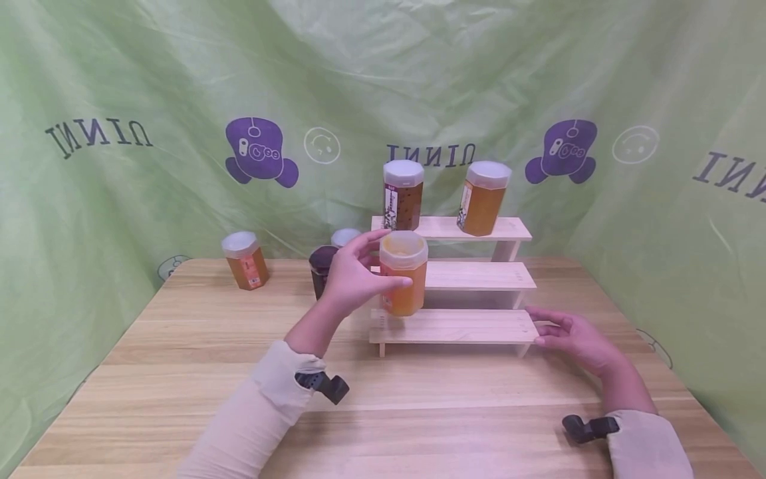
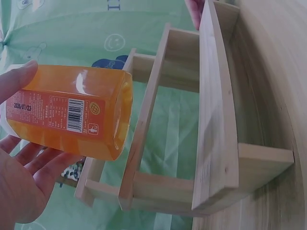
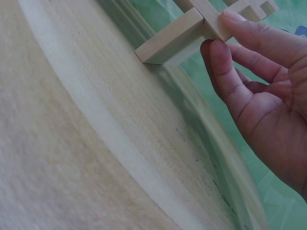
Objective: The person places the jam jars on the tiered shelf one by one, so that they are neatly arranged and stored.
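Observation:
My left hand (image 1: 353, 276) grips an orange jar (image 1: 403, 283) with a whitish lid, held up in front of the left end of a three-tier wooden rack (image 1: 455, 326). In the left wrist view the jar (image 2: 72, 110) shows an orange label with a barcode, and its base points toward the rack's steps. At the rack's right end, my right hand (image 1: 577, 339) pinches the end of the lowest shelf between thumb and fingers, as the right wrist view shows at the board's corner (image 3: 216, 26). On the top shelf stand a dark brown jar (image 1: 402, 196) and an amber jar (image 1: 483, 199).
Another amber jar (image 1: 245, 261) stands at the table's back left. Behind my left hand are a dark jar (image 1: 321, 269) and a whitish lid (image 1: 345, 237), both partly hidden. A green printed cloth (image 1: 359, 80) hangs behind the wooden table (image 1: 179, 372).

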`<control>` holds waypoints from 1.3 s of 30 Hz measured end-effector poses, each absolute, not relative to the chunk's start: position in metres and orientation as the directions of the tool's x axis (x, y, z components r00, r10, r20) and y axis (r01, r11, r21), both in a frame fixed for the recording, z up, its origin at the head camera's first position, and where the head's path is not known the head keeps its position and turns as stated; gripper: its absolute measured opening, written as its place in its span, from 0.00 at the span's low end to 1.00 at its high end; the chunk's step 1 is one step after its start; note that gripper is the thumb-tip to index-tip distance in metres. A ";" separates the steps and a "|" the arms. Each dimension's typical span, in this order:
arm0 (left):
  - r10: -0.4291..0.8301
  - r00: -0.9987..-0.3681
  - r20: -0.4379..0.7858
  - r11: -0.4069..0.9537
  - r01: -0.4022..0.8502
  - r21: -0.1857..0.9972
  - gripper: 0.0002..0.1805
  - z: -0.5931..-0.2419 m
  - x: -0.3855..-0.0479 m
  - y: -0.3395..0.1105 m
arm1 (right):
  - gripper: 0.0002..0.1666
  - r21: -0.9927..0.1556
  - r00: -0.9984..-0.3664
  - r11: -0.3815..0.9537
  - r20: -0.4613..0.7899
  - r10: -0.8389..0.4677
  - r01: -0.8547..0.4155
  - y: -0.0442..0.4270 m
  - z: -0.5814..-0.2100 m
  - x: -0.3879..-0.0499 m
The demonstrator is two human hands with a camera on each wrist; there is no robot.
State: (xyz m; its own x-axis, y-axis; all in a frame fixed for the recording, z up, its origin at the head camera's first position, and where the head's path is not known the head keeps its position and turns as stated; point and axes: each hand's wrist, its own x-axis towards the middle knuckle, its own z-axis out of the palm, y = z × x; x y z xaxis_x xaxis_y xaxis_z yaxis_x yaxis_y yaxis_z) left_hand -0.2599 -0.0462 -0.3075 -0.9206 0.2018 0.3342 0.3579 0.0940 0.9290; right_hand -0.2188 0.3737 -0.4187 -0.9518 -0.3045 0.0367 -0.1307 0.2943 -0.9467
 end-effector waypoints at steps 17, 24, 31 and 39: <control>0.217 -0.924 0.316 0.152 0.352 0.924 0.44 -0.299 -0.266 -0.007 | 0.38 -0.955 -0.947 0.269 0.037 -0.320 -0.128 0.375 -0.421 -0.220; 0.209 -0.928 0.310 0.140 0.342 0.929 0.44 -0.296 -0.270 0.010 | 0.39 -0.949 -0.952 0.291 0.029 -0.304 -0.121 0.376 -0.422 -0.220; 0.193 -0.929 0.315 0.119 0.340 0.933 0.42 -0.295 -0.272 0.028 | 0.40 -0.948 -0.954 0.301 0.011 -0.300 -0.105 0.379 -0.424 -0.221; 0.221 -0.913 0.344 0.137 0.378 0.915 0.42 -0.299 -0.279 0.051 | 0.39 -0.945 -0.950 0.300 0.031 -0.311 -0.129 0.374 -0.420 -0.219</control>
State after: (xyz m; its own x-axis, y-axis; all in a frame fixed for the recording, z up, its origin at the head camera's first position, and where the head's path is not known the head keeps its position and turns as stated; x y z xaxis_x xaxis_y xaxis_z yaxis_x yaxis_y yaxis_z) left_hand -0.2793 0.0510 -0.2991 -0.9126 0.2209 0.3440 0.3783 0.1373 0.9154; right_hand -0.2195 0.3743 -0.4203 -0.9500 -0.3107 0.0312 -0.1293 0.3004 -0.9450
